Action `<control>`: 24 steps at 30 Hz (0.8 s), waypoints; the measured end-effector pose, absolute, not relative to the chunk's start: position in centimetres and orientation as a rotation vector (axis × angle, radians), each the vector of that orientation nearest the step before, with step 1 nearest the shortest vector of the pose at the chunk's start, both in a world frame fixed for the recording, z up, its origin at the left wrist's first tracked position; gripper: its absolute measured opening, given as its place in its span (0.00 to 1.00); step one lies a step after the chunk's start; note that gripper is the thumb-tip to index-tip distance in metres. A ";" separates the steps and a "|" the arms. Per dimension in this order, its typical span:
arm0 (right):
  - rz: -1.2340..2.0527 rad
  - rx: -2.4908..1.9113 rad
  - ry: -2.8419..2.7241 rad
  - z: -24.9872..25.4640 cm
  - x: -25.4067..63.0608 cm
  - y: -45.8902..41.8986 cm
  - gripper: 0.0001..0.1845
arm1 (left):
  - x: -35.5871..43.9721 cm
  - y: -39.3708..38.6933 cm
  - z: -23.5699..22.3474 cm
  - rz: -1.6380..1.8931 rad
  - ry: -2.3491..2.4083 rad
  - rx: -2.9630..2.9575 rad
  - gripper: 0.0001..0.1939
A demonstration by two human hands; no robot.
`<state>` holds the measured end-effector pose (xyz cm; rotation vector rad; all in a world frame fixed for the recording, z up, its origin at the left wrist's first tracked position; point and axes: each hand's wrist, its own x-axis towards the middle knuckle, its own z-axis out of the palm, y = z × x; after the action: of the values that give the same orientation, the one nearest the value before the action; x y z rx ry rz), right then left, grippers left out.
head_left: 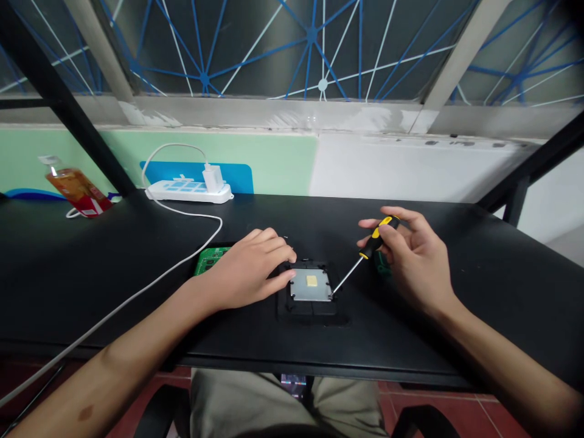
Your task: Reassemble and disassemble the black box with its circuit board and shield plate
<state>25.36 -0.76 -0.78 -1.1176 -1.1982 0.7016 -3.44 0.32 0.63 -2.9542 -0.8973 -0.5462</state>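
Note:
My right hand [413, 261] grips a screwdriver [376, 236] by its black and yellow handle. Its thin shaft slants down to the left, and the tip meets the lower right corner of a grey metal plate [301, 293]. That plate lies in a black plastic housing [312, 309] on the desk and carries a small pale yellow pad [311, 281] near its middle. With fingers bent and a little apart, my left hand [255, 267] rests at the housing's left edge, thumb and fingertips touching it. Partly under my left wrist lies a green circuit board [210, 258].
A white charging cable [150, 281] runs across the left of the black desk [493, 267] to a power strip [189, 191] at the wall. A bottle [78, 185] of amber drink stands far left. A small green object [382, 264] sits behind my right hand.

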 end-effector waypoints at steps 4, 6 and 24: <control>0.699 -1.119 -1.191 -0.9 25.4 -0.7 0.20 | -3.1 0.1 0.6 -0.561 -0.868 -2.989 0.09; 0.697 -1.122 -1.187 -0.9 25.4 -0.6 0.20 | -2.8 -0.2 0.4 -0.589 -0.811 -3.010 0.09; 0.691 -1.140 -1.198 -0.3 25.2 -0.9 0.18 | -0.4 -1.7 -1.2 -0.631 -0.512 -2.999 0.16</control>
<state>25.19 -0.93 -0.29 -1.1399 -1.1978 0.6906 -0.43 -1.71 -1.22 -2.9994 -0.5120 -0.6305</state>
